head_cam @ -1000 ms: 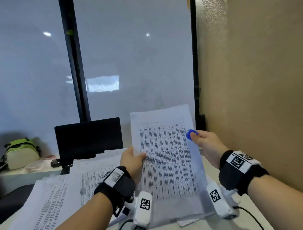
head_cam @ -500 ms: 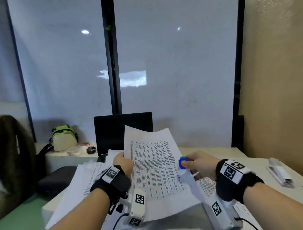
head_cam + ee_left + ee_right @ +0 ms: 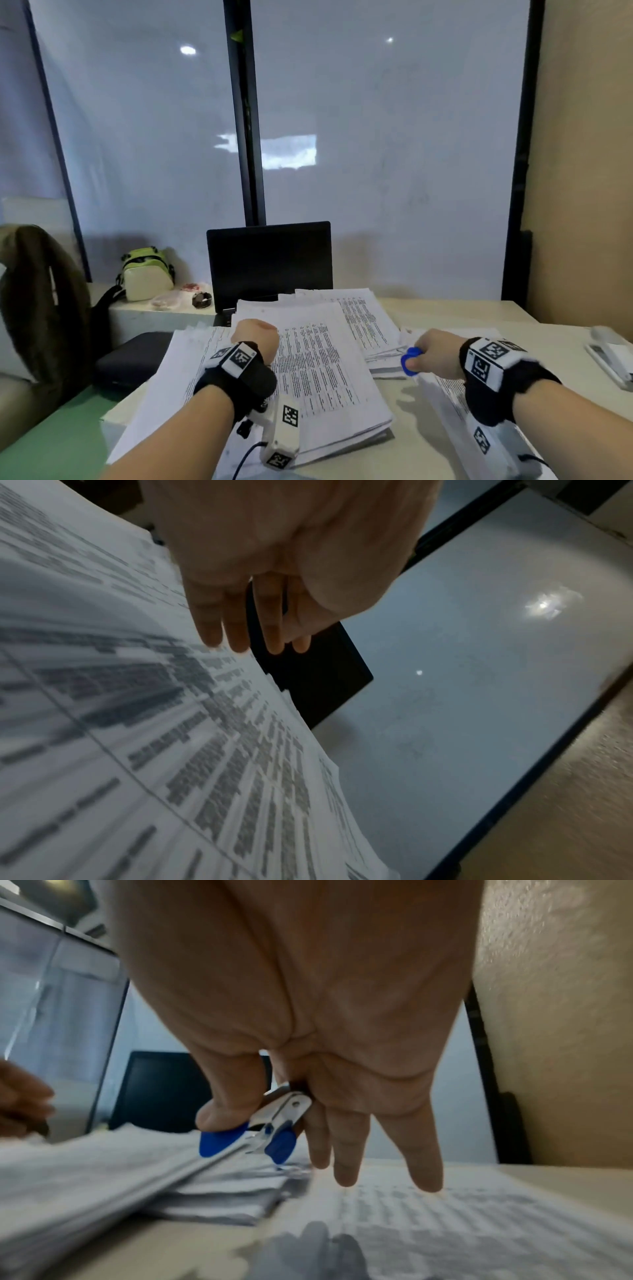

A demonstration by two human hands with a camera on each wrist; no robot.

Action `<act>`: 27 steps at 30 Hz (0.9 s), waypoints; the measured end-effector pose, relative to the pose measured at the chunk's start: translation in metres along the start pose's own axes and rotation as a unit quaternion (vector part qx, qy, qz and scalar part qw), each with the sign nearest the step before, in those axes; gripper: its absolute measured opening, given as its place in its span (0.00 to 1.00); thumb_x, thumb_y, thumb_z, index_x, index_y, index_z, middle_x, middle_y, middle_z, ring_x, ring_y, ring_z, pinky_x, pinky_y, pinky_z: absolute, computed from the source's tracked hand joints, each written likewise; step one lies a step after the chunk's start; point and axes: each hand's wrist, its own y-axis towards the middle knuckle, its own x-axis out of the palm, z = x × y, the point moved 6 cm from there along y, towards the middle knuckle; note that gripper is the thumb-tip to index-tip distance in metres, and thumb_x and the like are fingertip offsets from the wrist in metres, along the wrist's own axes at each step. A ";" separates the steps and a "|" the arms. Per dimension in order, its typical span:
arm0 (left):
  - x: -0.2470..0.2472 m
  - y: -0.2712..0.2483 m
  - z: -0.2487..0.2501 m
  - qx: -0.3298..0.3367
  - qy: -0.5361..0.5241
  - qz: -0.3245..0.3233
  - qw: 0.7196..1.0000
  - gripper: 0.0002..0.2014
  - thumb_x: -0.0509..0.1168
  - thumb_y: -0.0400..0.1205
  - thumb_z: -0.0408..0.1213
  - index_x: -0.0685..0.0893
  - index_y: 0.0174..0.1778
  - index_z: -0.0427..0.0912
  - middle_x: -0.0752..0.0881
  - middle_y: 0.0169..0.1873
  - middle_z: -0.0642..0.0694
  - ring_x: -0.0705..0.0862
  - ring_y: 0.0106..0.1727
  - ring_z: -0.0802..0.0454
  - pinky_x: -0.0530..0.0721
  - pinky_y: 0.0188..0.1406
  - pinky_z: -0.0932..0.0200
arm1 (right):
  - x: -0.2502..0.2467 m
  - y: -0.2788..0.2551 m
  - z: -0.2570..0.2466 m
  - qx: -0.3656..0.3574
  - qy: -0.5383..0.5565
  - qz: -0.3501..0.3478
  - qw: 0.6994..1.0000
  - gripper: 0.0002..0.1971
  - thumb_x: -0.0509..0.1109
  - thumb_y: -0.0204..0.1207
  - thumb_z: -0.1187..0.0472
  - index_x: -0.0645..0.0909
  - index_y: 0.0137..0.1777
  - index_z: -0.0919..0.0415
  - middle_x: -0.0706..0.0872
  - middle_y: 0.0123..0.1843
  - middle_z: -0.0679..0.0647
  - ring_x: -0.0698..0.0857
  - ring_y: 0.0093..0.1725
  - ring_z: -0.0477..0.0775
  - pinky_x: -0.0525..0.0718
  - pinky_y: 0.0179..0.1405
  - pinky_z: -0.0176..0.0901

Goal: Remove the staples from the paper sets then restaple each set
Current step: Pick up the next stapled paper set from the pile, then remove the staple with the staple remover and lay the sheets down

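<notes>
The left hand (image 3: 255, 337) lies at lower centre of the head view, above the main paper stack (image 3: 318, 373). In the left wrist view its fingers (image 3: 236, 631) are straight and relaxed, tips at the top sheet, gripping nothing; this is probably to steady the sheets. The right hand (image 3: 433, 354), at lower right, holds a blue-handled staple remover (image 3: 260, 1131): thumb on one blue pad, index finger on the other, the remaining fingers extended downward. The metal claws point at the edge of a second paper pile (image 3: 373, 329) at centre right, a posture suited to hooking a staple; no staple can be resolved. A stapler (image 3: 611, 358) sits unused at the right edge of the desk (image 3: 479, 311), presumably reserved for restapling. A closed dark laptop (image 3: 270, 260) stands behind the stacks.
</notes>
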 end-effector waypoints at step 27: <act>0.267 -0.035 0.093 0.195 0.416 -0.267 0.847 0.15 0.76 0.73 0.46 0.83 0.43 0.38 0.82 0.30 0.46 0.84 0.36 0.46 0.82 0.36 0.57 | 0.001 0.028 0.090 -0.013 -0.235 -0.024 0.972 0.18 0.66 0.79 0.58 0.68 0.30 0.62 0.72 0.28 0.55 0.76 0.30 0.56 0.75 0.33 0.45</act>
